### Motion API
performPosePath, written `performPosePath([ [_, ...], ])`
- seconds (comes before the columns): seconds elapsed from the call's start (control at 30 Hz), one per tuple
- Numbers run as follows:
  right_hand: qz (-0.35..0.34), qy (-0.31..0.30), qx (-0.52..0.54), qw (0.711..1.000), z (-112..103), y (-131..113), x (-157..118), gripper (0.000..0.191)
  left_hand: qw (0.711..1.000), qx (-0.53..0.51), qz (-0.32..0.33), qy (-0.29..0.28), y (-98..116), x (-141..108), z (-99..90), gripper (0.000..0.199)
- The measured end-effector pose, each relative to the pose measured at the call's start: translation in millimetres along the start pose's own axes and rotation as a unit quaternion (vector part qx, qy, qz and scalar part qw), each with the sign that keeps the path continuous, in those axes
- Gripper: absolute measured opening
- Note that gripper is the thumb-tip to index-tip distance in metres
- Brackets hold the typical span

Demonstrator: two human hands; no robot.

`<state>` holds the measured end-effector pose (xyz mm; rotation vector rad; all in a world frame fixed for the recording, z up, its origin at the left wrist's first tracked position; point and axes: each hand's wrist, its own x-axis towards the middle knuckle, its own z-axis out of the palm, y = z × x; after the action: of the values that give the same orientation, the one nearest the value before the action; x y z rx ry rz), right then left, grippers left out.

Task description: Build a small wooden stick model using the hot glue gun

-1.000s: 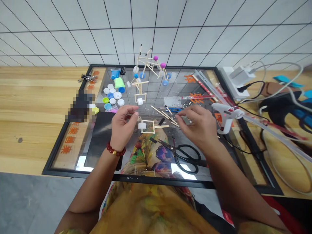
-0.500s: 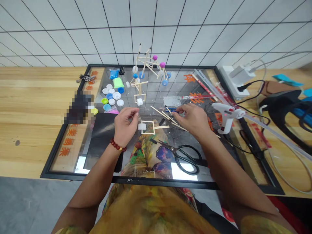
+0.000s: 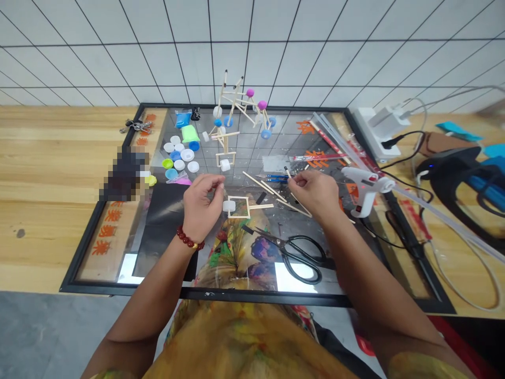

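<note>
My right hand (image 3: 315, 192) is closed in a pinch on a matchstick (image 3: 288, 173), whose dark tip points up and away from me. More pale sticks (image 3: 272, 187) lie on the glass to its left. My left hand (image 3: 203, 197) hangs with curled fingers and thumb drawn together; I cannot make out anything between them. Just right of it rests a small square stick frame (image 3: 249, 208) with a white bottle cap (image 3: 229, 206) on its left side and a stick handle on its right. Black-handled scissors (image 3: 290, 242) lie nearer to me.
Stick models with caps and pink balls (image 3: 240, 105) stand at the back. Loose bottle caps (image 3: 187, 155) and a black sheet (image 3: 163, 226) lie on the left. A white glue gun (image 3: 366, 189) with its cord is at right, near a power strip (image 3: 376, 137).
My right hand has moved a little to the right, lifting the matchstick away from the other sticks. My left hand has hardly moved. The view has shifted slightly.
</note>
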<state>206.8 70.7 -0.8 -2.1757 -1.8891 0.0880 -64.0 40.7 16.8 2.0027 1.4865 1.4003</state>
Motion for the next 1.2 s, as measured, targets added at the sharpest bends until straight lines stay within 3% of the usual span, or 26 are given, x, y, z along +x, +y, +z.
performPosePath([
  [0.23, -0.017, -0.027, -0.047, 0.998, 2.2, -5.7, -1.8, 0.032, 1.0, 0.006, 0.002, -0.007, -0.6, -0.9, 1.1, 0.014],
  [0.77, -0.003, -0.052, 0.001, 0.999, 2.3, 0.5, -3.8, 0.036, 0.999, 0.025, -0.009, -0.018, -0.3, -0.9, 2.5, 0.014],
  [1.2, 0.002, -0.029, 0.024, 0.999, -2.7, -1.4, -5.8, 0.035, 1.0, 0.015, -0.006, -0.013, 0.0, -0.9, 2.3, 0.013],
])
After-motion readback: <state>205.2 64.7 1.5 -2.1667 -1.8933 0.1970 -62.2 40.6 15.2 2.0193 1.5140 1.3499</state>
